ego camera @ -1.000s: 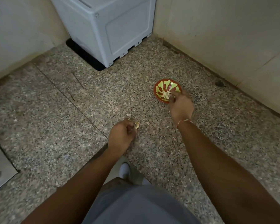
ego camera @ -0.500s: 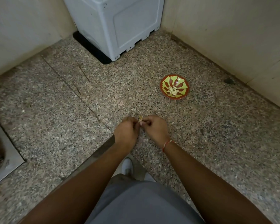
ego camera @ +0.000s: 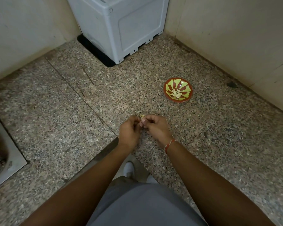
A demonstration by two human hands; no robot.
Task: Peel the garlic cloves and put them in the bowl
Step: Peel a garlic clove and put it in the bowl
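Head view: your left hand (ego camera: 129,131) and right hand (ego camera: 155,128) both pinch one garlic clove (ego camera: 141,119) between fingertips, held above counter (ego camera: 55,128). Bowl (ego camera: 178,89) with peeled cloves (ego camera: 176,93) sits ahead-right of right hand, well apart. Risks: small clove slips from pinch onto speckled counter, hard to spot there; skin flakes scatter. Can't make out how much skin remains, fingers cover it. Sink (ego camera: 5,152) far left, cut off.
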